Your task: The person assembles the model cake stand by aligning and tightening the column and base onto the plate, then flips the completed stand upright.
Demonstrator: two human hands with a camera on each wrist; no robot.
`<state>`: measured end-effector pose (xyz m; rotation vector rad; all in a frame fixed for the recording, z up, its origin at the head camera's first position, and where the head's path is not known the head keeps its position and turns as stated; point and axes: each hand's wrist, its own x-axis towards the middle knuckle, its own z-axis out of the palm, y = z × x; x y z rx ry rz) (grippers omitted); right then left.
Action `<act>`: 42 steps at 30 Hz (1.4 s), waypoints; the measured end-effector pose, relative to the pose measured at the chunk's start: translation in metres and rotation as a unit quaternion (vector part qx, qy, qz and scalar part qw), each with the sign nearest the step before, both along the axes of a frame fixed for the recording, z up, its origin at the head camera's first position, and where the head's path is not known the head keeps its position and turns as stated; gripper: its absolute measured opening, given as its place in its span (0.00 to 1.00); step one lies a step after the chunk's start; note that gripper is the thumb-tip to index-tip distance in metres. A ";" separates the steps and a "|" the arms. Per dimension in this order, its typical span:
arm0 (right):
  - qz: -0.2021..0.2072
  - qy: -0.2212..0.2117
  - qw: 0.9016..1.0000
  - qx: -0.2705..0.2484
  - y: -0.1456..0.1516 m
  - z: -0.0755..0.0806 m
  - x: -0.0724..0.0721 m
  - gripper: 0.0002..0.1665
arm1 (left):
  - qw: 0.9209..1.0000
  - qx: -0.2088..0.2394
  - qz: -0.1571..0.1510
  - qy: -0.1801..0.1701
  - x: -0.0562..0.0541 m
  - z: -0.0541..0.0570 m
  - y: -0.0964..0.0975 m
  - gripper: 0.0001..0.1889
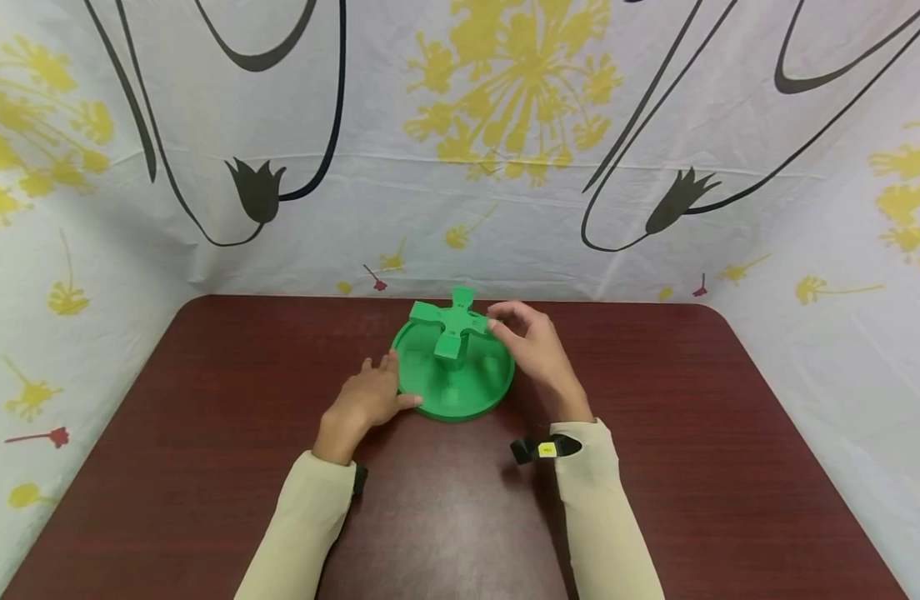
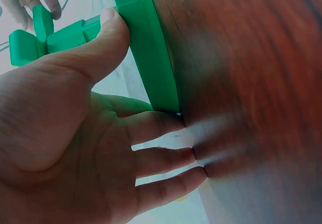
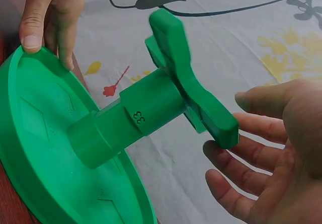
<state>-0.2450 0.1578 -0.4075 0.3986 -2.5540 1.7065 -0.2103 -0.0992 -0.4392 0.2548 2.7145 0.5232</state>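
Note:
A green round tray (image 1: 430,387) with a raised rim rests on the table. From its middle rises a green post (image 3: 146,103), and a four-armed green cross piece (image 1: 454,321) sits on top. My left hand (image 1: 364,396) braces the tray's left side. In the left wrist view its thumb touches the rim, while straight, spread fingers reach down to the tabletop. My right hand (image 1: 538,350) is at the right arm of the cross. In the right wrist view, loosely bent fingers (image 3: 256,153) touch or nearly touch that arm's end, and the thumb stands apart from it.
The dark red-brown table (image 1: 205,433) has its back edge close behind the tray. A white patterned sheet (image 1: 460,225) hangs behind and at both sides. On the right wrist is a black strap (image 1: 546,450) with a yellow label.

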 end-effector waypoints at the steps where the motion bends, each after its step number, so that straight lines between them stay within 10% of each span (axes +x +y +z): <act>1: 0.000 -0.005 1.000 -0.003 0.000 0.001 0.000 0.14 | 1.000 0.000 0.000 0.000 0.000 0.000 0.000 0.49; 22: 0.134 -0.040 0.990 0.017 -0.004 0.009 0.005 0.11 | 1.000 -0.005 0.002 -0.008 0.000 0.002 0.000 0.49; 33: -0.027 0.050 0.998 -0.037 0.001 0.008 0.004 0.13 | 1.000 -0.004 -0.002 -0.005 0.000 0.002 0.001 0.49; 42: -0.012 0.009 1.000 0.005 0.003 0.010 0.004 0.14 | 1.000 -0.003 0.000 -0.006 0.000 0.002 0.000 0.49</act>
